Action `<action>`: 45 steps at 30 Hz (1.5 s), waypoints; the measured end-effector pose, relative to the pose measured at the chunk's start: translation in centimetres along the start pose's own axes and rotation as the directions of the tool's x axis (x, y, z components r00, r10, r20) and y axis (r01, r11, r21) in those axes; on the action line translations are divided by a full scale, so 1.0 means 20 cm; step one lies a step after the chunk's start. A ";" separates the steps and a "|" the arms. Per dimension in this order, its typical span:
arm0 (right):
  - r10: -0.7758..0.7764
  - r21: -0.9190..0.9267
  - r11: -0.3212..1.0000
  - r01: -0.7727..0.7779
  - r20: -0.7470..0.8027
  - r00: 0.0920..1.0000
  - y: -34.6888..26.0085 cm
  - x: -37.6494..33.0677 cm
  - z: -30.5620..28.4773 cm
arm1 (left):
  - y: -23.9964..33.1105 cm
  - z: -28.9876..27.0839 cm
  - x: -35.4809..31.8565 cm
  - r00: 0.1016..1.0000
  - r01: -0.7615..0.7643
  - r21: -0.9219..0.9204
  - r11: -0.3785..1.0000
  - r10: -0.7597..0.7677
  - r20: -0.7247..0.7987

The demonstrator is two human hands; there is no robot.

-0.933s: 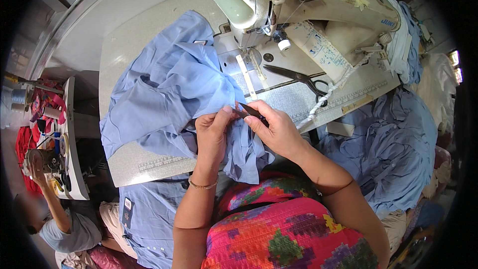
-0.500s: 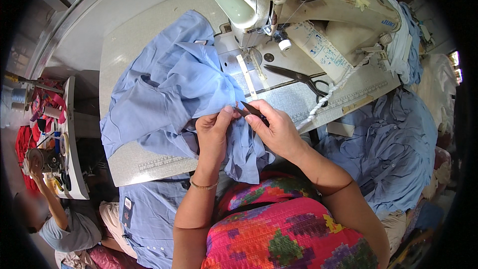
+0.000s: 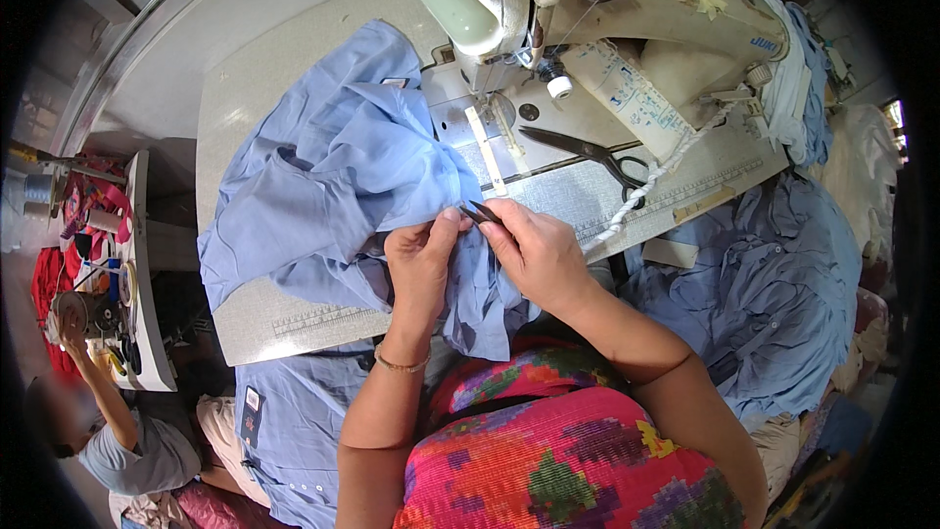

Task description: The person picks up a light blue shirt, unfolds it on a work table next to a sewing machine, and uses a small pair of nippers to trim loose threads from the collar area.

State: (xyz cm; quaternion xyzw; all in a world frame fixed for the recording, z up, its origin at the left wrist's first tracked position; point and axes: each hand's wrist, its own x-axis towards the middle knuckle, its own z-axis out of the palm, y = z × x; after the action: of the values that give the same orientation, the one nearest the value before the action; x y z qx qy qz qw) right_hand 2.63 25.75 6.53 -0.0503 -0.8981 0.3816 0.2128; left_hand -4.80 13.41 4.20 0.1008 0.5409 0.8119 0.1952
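Note:
A light blue shirt [image 3: 323,176] lies bunched on the sewing table, with part of it hanging over the front edge. My left hand [image 3: 419,257] is closed and pinches the shirt's edge between thumb and fingers. In my right hand [image 3: 540,253] is a small pair of dark thread snips [image 3: 481,213]. Their tips are right beside my left thumb, close to the cloth edge. Whether the blades touch a thread is too small to tell.
A sewing machine [image 3: 676,5] stands behind my hands. Dark scissors [image 3: 587,150] and a twisted white cord [image 3: 636,198] lie right of its needle. Blue garments are heaped at the right [image 3: 754,294] and below left [image 3: 294,421]. A co-worker [image 3: 142,446] sits at far left.
My right hand has turned slightly and shifted a little. The snips' blades look closer together, their tips nearer my left thumb. The shirt and left hand have hardly moved.

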 end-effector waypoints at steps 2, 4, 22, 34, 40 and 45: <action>-0.063 -0.054 0.997 0.060 -0.043 0.997 0.01 0.00 0.02 | 0.00 -0.01 0.00 1.000 0.009 0.002 1.000 -0.009 0.009; 0.037 0.097 0.995 -0.037 0.000 0.999 0.02 0.00 0.02 | 0.00 -0.01 0.01 1.000 0.020 -0.015 1.000 -0.020 0.017; -0.017 0.205 0.979 -0.011 0.133 0.991 0.08 0.07 -0.03 | 0.00 -0.01 -0.01 1.000 -0.001 0.063 0.998 0.000 0.007; -0.324 -0.235 0.914 0.330 0.065 0.944 0.11 0.08 -0.01 | 0.00 0.01 -0.01 1.000 -0.029 0.128 0.991 0.028 0.008; -0.341 -0.259 0.899 0.354 0.093 0.935 0.11 0.09 -0.01 | -0.01 -0.01 0.00 0.998 -0.053 0.188 0.981 0.048 0.031; -0.237 -0.113 0.964 0.239 0.035 0.971 0.13 0.09 -0.01 | -0.01 0.01 -0.01 1.000 -0.025 0.155 0.988 0.022 0.017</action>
State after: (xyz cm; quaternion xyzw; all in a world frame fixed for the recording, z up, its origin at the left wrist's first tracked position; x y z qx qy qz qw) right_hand 0.98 28.14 5.52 0.0498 -0.9205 0.3009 0.2441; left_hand -4.60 13.57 4.11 0.1284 0.5996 0.7688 0.1814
